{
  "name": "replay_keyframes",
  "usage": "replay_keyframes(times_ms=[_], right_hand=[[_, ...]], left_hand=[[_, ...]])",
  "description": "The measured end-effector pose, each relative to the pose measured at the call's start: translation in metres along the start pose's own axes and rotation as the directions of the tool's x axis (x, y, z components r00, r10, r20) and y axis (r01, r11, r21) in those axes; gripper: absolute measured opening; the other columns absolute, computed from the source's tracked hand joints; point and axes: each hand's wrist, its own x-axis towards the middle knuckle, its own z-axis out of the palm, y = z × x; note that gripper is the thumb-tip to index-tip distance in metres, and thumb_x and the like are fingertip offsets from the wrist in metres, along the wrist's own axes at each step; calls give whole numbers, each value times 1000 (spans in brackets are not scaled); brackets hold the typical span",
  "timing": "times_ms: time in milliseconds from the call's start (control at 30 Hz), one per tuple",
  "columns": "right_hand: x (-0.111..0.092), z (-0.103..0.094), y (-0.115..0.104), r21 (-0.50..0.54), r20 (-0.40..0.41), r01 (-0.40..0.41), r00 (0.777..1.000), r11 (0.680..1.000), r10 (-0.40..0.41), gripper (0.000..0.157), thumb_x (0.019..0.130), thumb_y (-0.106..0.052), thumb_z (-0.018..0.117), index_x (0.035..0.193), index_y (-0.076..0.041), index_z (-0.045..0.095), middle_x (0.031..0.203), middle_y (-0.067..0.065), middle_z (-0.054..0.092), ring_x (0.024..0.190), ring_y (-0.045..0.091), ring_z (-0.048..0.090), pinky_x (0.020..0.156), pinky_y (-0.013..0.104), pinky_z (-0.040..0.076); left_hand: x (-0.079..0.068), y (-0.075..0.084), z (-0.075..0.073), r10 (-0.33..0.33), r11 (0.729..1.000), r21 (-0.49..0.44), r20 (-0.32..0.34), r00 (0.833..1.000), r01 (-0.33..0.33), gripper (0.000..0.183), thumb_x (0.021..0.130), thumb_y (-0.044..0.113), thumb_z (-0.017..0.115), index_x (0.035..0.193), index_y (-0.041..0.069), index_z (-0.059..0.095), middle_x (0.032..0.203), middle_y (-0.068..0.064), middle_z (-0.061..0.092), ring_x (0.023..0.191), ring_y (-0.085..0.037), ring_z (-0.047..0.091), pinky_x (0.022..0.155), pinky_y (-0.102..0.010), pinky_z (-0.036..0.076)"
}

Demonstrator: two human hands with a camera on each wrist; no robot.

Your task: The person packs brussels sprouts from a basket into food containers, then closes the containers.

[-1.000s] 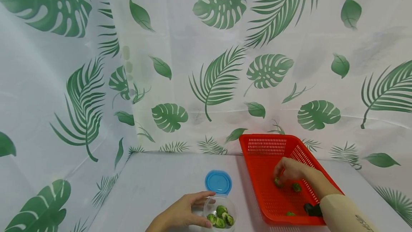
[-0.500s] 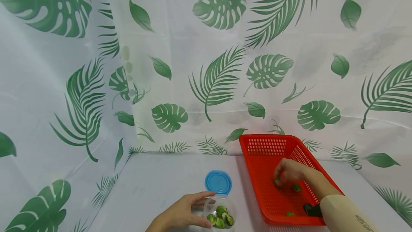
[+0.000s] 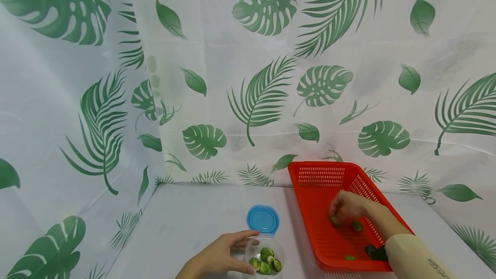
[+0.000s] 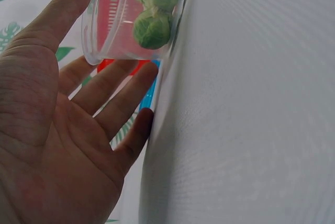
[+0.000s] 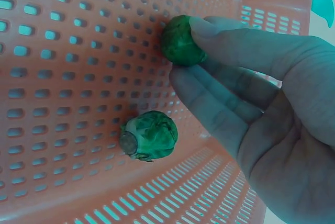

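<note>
My left hand (image 3: 224,253) holds a small clear plastic tub (image 3: 281,246) at its left side, thumb at the near side and fingers by the far rim. The tub's blue lid (image 3: 263,219) lies flipped back behind it. Several Brussels sprouts (image 4: 153,29) sit inside the tub. Over in the red basket, my right hand (image 3: 350,205) pinches a Brussels sprout (image 5: 182,41) between thumb and fingers, low over the perforated floor. A second sprout (image 5: 151,136) lies on the floor below that hand in the right wrist view.
The red plastic basket (image 3: 310,240) stands on the table right of the tub. Another sprout (image 3: 349,257) lies by its near wall, with a black object (image 3: 373,252) at the sleeve (image 3: 414,255). A leaf-patterned sheet (image 3: 217,98) hangs behind the white table (image 3: 186,218).
</note>
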Motion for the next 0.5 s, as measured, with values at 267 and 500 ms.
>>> replay_keyframes(times_ms=[267, 500], right_hand=[[2, 0, 1, -6, 0, 8, 1000, 1000, -8, 12, 85, 1, 81, 95, -4, 79, 90, 8, 72, 83, 22, 60, 77, 39, 59], [1, 1, 2, 7, 1, 5, 1000, 1000, -5, 11, 86, 1, 80, 96, -3, 78, 90, 9, 72, 82, 22, 61, 76, 39, 59]], left_hand=[[0, -1, -1, 10, 999, 32, -4, 1000, -10, 76, 91, 29, 83, 158, 26, 46, 146, -1, 65, 132, -13, 63, 103, -25, 52], [1, 0, -1, 14, 999, 40, -4, 1000, -14, 77, 91, 29, 83, 158, 26, 46, 146, -1, 65, 132, -13, 63, 103, -25, 53]])
